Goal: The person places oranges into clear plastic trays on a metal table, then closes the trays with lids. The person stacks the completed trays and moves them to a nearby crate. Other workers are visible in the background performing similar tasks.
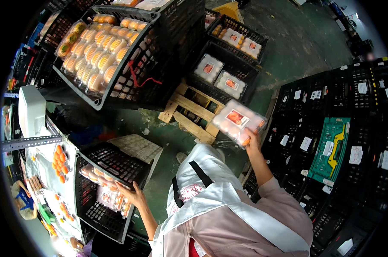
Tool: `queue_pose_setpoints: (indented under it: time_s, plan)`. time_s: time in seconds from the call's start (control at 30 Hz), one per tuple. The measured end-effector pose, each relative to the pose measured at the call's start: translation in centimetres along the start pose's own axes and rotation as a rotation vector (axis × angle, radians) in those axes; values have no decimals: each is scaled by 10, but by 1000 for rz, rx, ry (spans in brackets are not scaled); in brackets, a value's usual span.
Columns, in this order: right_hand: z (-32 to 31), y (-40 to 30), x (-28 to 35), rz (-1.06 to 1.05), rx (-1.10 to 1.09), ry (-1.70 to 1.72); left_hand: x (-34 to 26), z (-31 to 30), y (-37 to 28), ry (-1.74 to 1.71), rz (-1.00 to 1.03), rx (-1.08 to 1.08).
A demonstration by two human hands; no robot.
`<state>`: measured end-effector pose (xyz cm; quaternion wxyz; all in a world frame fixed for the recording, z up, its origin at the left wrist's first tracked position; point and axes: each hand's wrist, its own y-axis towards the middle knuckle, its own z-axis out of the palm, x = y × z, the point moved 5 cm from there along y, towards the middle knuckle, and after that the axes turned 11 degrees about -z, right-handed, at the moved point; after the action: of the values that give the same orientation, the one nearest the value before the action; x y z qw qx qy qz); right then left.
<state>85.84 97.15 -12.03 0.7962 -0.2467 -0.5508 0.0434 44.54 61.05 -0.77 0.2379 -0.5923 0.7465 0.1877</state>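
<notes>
My right hand (253, 141) grips one end of a clear plastic clamshell pack (227, 120) of orange fruit, with a picture label on its lid. The pack is held in the air near a wooden pallet (194, 110). At lower left, my left hand (133, 195) is at the rim of a black plastic crate (100, 217), thumb and fingers on either side of the edge. Beside those fingers, inside the crate, lie fruit packs (96, 175); a labelled pack (106, 196) sits lower down. The left fingertips are partly hidden among the packs.
A black crate (99, 104) full of fruit packs stands at upper left. Two low crates (250, 72) (263, 41) hold labelled packs beyond the pallet. Stacked black crates (287, 128) line the right. Loose orange fruit (59, 162) lies on a table; a person (25, 200) is at far left.
</notes>
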Motion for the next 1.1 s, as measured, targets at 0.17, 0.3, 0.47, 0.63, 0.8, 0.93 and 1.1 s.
queue_pose_setpoints:
  time_s: [0.17, 0.3, 0.47, 0.63, 0.8, 0.93, 1.1]
  plan:
    - [-7, 119, 38, -127, 15, -151, 25, 20, -6, 274, -25, -110]
    - [-8, 246, 49, -207, 119, -440, -8, 18, -3, 454, -62, -97]
    - [26, 394, 31, -371, 352, -810, 24, 2, 7, 735, -84, -103]
    - [77, 472, 12, -436, 511, -1226, 12, 2, 16, 610, -359, 123]
    - [147, 497, 20, -445, 755, -1567, -15, 19, 8, 694, -432, 73]
    - [175, 508, -6, -480, 912, -1753, 4, 14, 6, 766, -550, -6]
    - [138, 539, -107, -533, 877, -1728, 11, 9, 8, 853, -571, -59]
